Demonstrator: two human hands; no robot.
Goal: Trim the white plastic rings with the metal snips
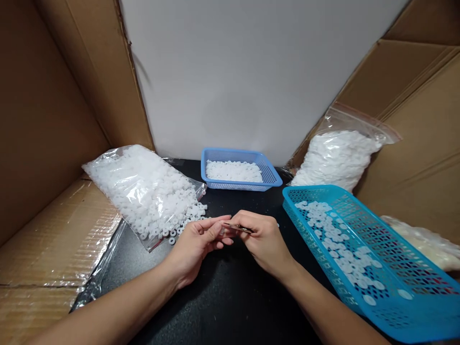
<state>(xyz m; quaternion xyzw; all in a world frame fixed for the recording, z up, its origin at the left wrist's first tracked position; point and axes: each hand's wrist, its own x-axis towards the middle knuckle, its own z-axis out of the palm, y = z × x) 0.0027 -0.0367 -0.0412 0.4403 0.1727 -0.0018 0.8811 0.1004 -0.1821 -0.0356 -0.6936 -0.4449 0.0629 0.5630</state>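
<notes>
Your two hands meet at the centre of the frame, low over the black table (223, 297). Your right hand (264, 242) is pinched around a thin tool (237, 227), brownish and metallic, that looks like tweezers; it lies nearly level with its tip pointing left toward your other hand. Your left hand (196, 244) is curled, thumb and fingertips closed together right at that tip; whether a small piece sits between them is too small to tell. Just left of your left hand, loose white rings (179, 227) spill onto the table from the mouth of a clear plastic bag (143, 189), which lies slanting from the centre-left up toward the cardboard on the left. Right of your right hand, a turquoise basket (395, 249) fills the lower right of the frame, tilted, with flat white discs (341, 239) scattered along its floor; its near-left rim is near your right wrist. Above your hands, at the centre of the frame against the white back wall (251, 72), a smaller blue basket (266, 167) holds a layer of white parts. In the upper right a second bag of white parts (338, 158) leans on the cardboard wall (413, 143), and another bag (427, 244) shows at the right edge behind the turquoise basket
</notes>
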